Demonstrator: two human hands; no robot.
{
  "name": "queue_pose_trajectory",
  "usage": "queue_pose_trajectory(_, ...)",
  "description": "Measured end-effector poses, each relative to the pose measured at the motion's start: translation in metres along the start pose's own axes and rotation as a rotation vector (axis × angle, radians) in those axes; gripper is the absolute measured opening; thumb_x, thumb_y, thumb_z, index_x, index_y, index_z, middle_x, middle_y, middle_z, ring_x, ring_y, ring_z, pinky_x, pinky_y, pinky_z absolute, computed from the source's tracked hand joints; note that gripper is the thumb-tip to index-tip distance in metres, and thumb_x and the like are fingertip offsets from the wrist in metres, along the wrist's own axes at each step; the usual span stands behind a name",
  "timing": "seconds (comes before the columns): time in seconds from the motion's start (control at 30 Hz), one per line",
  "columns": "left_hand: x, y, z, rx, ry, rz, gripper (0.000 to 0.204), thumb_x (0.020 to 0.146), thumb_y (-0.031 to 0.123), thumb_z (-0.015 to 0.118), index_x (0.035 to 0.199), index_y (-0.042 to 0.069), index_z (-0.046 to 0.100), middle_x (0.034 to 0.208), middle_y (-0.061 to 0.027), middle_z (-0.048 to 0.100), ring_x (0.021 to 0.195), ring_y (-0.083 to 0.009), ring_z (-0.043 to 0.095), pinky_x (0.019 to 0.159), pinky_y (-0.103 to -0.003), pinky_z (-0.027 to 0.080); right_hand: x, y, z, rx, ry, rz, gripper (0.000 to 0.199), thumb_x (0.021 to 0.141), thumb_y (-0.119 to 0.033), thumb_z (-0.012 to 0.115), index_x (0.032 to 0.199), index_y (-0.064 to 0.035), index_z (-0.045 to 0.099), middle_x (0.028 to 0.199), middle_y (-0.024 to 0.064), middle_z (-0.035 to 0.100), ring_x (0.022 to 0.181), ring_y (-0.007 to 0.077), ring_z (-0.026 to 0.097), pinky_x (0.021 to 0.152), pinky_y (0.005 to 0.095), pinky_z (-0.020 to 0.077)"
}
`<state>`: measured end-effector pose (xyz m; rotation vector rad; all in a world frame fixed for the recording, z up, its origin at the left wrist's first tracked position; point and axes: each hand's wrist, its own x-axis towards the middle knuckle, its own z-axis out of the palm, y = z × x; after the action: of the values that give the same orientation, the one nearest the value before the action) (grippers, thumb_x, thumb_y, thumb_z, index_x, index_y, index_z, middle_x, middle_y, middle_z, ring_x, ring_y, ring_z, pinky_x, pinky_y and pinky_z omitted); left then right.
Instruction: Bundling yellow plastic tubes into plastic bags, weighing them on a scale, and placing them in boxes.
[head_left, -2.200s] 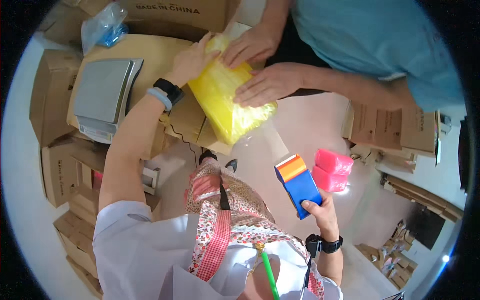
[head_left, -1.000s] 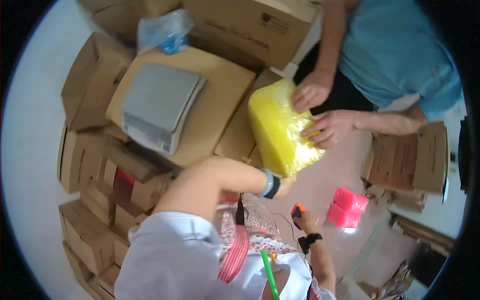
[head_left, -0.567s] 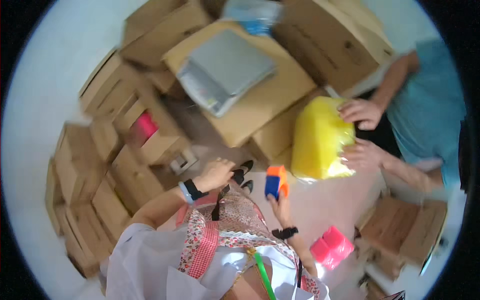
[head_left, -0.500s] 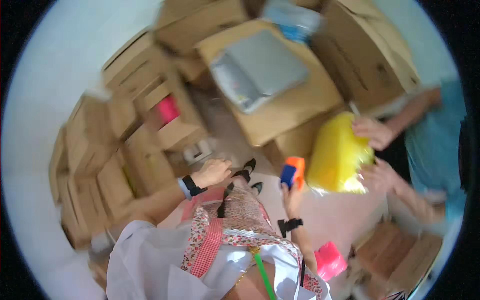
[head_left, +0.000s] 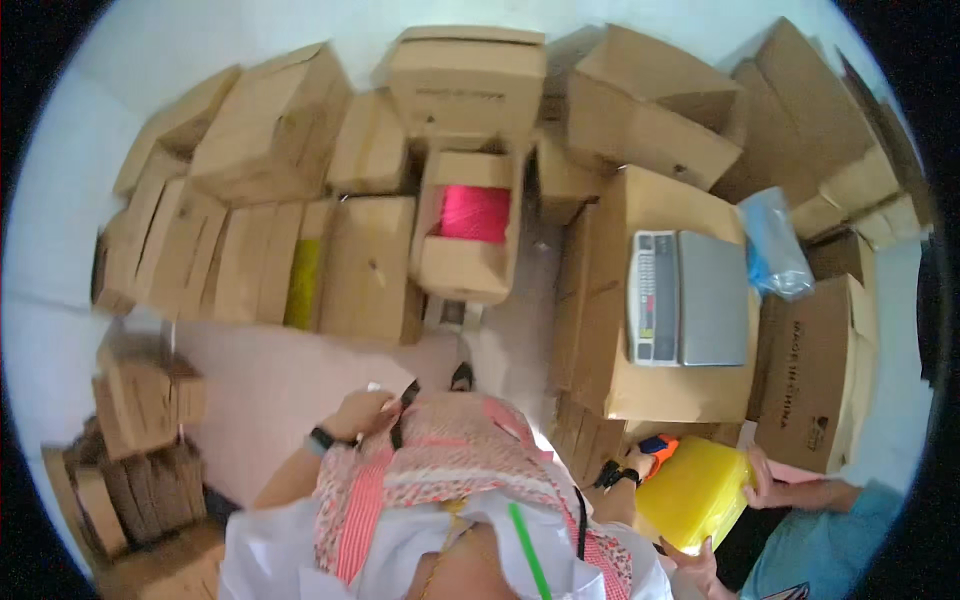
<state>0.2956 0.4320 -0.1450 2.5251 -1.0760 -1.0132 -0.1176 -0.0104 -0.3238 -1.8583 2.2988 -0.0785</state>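
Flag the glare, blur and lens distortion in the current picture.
Head view: fisheye bending, with black corners and cardboard boxes looking tilted toward the sides; head view: bright glare at the lower end of the yellow package; head view: slight softness on the left hand, fine detail lost.

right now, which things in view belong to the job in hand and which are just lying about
Apparently in use:
orange-and-blue object, in the right hand
yellow plastic-wrapped bundle, touched by a co-worker's hands

Seemingly lying about, no hand on them:
grey digital scale, on a cardboard box
clear plastic bag with blue contents, beside the scale
bright pink bundle, in an open carton
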Motion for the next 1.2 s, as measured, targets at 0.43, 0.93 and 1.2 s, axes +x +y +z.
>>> queue_pose_trajectory(0.43, 0.087, -0.042, -0.035, -0.147, 0.006, -0.059, 0.034, 0.078, 0.028, 0.062, 0.104, 0.007, 0.059, 0.090, -0.0153, 0.064, 0.085, -0.0335, 0.060, 0.073, -0.042, 0.047, 0.058, -0.271, -0.258, 0.607, 0.444, -0.595, 0.016, 0.084, -0.017, 0.057, 0.095, -0.0047, 0.060, 0.078, 0.0128, 0.064, 0.069, 0.0233, 0.063, 0.063, 0.0323, 0.0483)
queue_pose_trajectory(0.93, 0.174, 0.009, -0.094, -0.461, 0.103, -0.329, 0.030, 0.079, 0.025, 0.060, 0.104, 0.008, 0.059, 0.087, -0.0139, 0.064, 0.082, -0.0312, 0.061, 0.070, -0.039, 0.048, 0.088, -0.627, -0.331, 0.439, -0.005, -1.148, 0.021, 0.086, -0.015, 0.055, 0.098, 0.0008, 0.060, 0.073, 0.0101, 0.066, 0.070, 0.0135, 0.064, 0.063, 0.0254, 0.0483)
queue_pose_trajectory(1.2, 0.188, -0.010, -0.086, -0.415, 0.098, -0.360, 0.034, 0.079, 0.027, 0.060, 0.107, 0.006, 0.059, 0.084, -0.0137, 0.065, 0.078, -0.0304, 0.062, 0.070, -0.038, 0.049, 0.122, -0.814, -0.315, 0.099, 0.058, -1.431, 0.026, 0.082, -0.026, 0.056, 0.095, -0.0046, 0.062, 0.084, 0.0120, 0.066, 0.079, 0.0275, 0.063, 0.070, 0.0345, 0.0489)
